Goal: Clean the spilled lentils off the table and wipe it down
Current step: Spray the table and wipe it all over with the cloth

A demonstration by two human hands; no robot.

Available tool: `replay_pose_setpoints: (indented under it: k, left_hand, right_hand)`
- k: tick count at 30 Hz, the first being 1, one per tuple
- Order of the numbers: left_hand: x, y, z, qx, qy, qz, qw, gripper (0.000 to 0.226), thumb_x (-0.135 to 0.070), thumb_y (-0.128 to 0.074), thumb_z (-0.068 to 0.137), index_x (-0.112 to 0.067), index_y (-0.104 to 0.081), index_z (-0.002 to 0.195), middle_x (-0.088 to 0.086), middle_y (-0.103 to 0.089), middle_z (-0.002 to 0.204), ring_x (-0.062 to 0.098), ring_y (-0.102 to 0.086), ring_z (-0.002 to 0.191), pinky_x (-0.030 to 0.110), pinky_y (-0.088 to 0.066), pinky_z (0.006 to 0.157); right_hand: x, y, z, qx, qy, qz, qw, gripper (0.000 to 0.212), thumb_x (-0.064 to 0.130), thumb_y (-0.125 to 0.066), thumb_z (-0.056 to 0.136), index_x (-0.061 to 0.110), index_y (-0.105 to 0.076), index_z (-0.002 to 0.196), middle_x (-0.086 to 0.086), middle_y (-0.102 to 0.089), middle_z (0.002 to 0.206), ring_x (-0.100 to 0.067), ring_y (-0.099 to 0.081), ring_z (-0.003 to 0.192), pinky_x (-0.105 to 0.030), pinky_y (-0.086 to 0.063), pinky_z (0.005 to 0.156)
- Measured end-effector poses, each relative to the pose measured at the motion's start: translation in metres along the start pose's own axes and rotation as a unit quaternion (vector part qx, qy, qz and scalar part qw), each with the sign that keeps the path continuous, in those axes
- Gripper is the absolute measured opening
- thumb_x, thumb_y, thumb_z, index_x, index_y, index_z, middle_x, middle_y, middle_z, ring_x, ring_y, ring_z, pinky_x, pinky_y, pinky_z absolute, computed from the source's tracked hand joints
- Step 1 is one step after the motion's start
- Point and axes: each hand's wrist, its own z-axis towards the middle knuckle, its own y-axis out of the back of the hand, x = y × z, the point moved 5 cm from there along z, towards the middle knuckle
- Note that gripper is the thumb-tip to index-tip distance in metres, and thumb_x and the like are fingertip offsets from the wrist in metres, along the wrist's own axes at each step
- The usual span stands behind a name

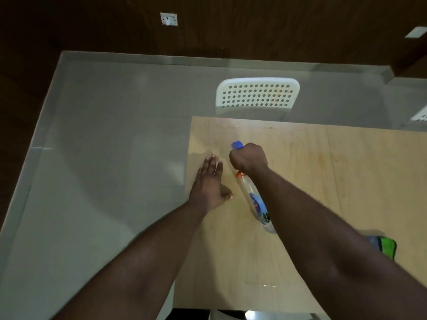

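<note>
The two bare forearms lie nearest the camera, reaching forward over the table (300,181); all places below are given relative to that table, a pale wooden top whose left edge and far edge are both in view.

The white perforated chair (257,94) stands just beyond the table's far edge; the grey floor lies to the table's left.

The spray bottle (254,199) hangs over the table's left part, its long axis running from the near-right up to the far-left, blue nozzle foremost and pointing toward the far-left corner; the right hand (249,159) is clamped on its neck in a closed fist, so the right hand is the one on the tool.

The left hand (209,183) rests flat on the table beside the left edge, fingers extended and together, holding nothing, just left of the bottle and apart from it.

A green and grey cloth (384,247) lies at the table's near-right, partly covered by the right forearm; it is nearer the right arm, and in my judgement the wiping step calls for a reach back toward it.

No lentils can be made out on the table; faint marks along the far edge are too small to identify; the bottle's trigger is hidden by the fist; the table's right side is cut off.
</note>
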Motion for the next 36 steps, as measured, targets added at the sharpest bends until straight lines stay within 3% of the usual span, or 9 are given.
replay_pose_setpoints:
  k: [7, 13, 17, 27, 32, 36]
  left_hand:
    - [-0.041, -0.014, 0.015, 0.031, -0.045, 0.007, 0.998, 0.121, -0.067, -0.074, 0.085, -0.016, -0.003, 0.169, 0.008, 0.014, 0.176, 0.025, 0.014, 0.162, 0.044, -0.005, 0.132]
    - [-0.071, -0.031, 0.013, 0.045, -0.037, 0.043, 0.997, 0.125, -0.072, -0.074, 0.080, -0.016, -0.005, 0.169, 0.011, 0.015, 0.175, 0.028, 0.016, 0.162, 0.046, 0.002, 0.131]
    - [-0.084, -0.039, 0.007, 0.048, -0.038, 0.053, 0.997, 0.129, -0.074, -0.075, 0.077, -0.016, -0.005, 0.169, 0.012, 0.015, 0.175, 0.028, 0.016, 0.162, 0.045, 0.002, 0.131]
    - [-0.082, -0.056, -0.045, 0.056, 0.004, 0.041, 0.998, 0.131, -0.072, -0.075, 0.079, -0.013, 0.000, 0.168, 0.010, 0.020, 0.174, 0.027, 0.021, 0.161, 0.047, 0.003, 0.131]
    - [-0.068, -0.063, -0.080, 0.045, 0.020, 0.022, 0.999, 0.133, -0.071, -0.075, 0.081, -0.012, 0.007, 0.168, 0.010, 0.022, 0.174, 0.027, 0.022, 0.160, 0.045, 0.005, 0.129]
    - [-0.060, -0.069, -0.105, 0.040, 0.059, 0.011, 0.997, 0.136, -0.069, -0.078, 0.079, -0.013, 0.009, 0.167, 0.008, 0.023, 0.174, 0.026, 0.022, 0.160, 0.046, 0.003, 0.130]
  right_hand:
    - [-0.062, 0.056, 0.013, -0.071, -0.080, 0.064, 0.992, 0.029, 0.031, -0.054, 0.075, 0.009, -0.068, 0.087, -0.008, -0.072, 0.081, -0.027, -0.070, 0.074, -0.039, -0.063, 0.071]
    - [-0.132, 0.101, 0.011, -0.110, -0.155, 0.137, 0.972, 0.027, 0.026, -0.059, 0.070, 0.006, -0.065, 0.087, -0.013, -0.075, 0.081, -0.031, -0.076, 0.073, -0.047, -0.066, 0.078]
    - [-0.157, 0.116, -0.005, -0.133, -0.166, 0.135, 0.968, 0.021, 0.028, -0.058, 0.078, 0.009, -0.061, 0.086, -0.012, -0.074, 0.084, -0.029, -0.075, 0.075, -0.046, -0.065, 0.080]
    - [-0.136, 0.078, -0.057, -0.037, -0.103, 0.109, 0.988, 0.025, 0.021, -0.054, 0.076, 0.003, -0.067, 0.087, -0.012, -0.075, 0.069, -0.026, -0.074, 0.053, -0.040, -0.066, 0.069]
    - [-0.123, 0.031, -0.093, 0.012, -0.054, 0.075, 0.996, 0.023, 0.025, -0.059, 0.078, 0.006, -0.066, 0.087, -0.010, -0.072, 0.080, -0.025, -0.071, 0.069, -0.034, -0.057, 0.060]
    - [-0.121, 0.006, -0.122, 0.025, -0.021, 0.047, 0.998, 0.020, 0.028, -0.058, 0.084, 0.009, -0.064, 0.086, -0.007, -0.070, 0.077, -0.022, -0.069, 0.069, -0.037, -0.060, 0.064]
